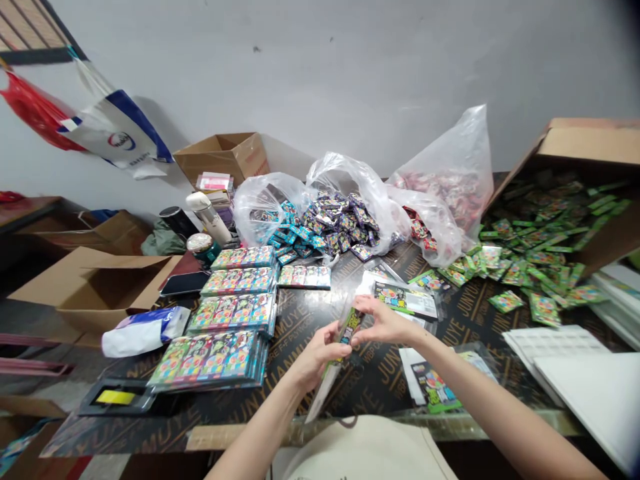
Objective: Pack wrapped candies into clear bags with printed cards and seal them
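Note:
My left hand (316, 357) and my right hand (383, 321) are both closed on a narrow, tilted printed package (349, 328) in black and green, with a long white part reaching toward the table's front edge. Its exact kind is unclear from this angle. Just beyond my right hand lie flat printed packages (407, 298) in clear plastic. Under my right forearm is another green-and-black printed package (440, 387). To the left of my hands stand stacks of colourful packs (207, 360) in rows, with a single row of small packs (305, 277) beside them.
Clear bags hold blue packets (290, 230), purple packets (343, 223) and red packets (420, 230). At right, green packets (530, 253) spill from a tipped carton (595, 143) near white sheets (590, 400). A phone (185, 284), a tissue pack (145, 331) and bottles (209, 217) are at left.

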Tool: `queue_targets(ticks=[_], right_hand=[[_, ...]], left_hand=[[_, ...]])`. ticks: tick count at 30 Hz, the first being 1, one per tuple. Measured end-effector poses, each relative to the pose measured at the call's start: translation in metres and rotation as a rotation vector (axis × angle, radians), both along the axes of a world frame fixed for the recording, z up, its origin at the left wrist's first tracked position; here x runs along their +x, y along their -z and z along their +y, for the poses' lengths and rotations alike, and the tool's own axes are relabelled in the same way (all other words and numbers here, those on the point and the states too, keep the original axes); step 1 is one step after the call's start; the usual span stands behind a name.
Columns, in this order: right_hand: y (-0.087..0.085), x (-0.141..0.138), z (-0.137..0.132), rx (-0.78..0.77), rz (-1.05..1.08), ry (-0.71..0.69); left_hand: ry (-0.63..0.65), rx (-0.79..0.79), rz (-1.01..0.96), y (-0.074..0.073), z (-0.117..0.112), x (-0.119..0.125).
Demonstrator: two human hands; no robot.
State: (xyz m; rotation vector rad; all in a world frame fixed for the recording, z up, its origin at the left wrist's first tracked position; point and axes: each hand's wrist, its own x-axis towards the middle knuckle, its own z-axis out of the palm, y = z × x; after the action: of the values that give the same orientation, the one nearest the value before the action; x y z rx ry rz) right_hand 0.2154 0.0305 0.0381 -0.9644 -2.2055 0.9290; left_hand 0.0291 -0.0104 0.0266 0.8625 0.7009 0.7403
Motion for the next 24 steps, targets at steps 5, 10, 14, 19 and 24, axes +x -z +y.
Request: queue_targets(ticks=[5,10,14,19,24], right_hand=[[0.000,0.000,-0.001,-0.142,0.015,0.050],[0.013,-0.004,0.000,-0.087,0.329,0.391],[0.028,-0.014,-0.011,-0.365,0.563,0.389],[0.032,-0.026,-0.019,-0.547,0.650,0.263],[0.021,-0.031,-0.015,-0.496,0.621,0.348]], left_hand=[[-0.008,-0.026,0.027,0.005,-0.004,0.004],[-0.131,-0.061,0.009,0.008,0.002,0.001],[-0.182,-0.009,-0.001,0.009,0.005,-0.002],[-0.200,0.293,0.253,0.008,0.003,-0.003],[-0.277,0.254,0.281,0.010,0.001,-0.003]])
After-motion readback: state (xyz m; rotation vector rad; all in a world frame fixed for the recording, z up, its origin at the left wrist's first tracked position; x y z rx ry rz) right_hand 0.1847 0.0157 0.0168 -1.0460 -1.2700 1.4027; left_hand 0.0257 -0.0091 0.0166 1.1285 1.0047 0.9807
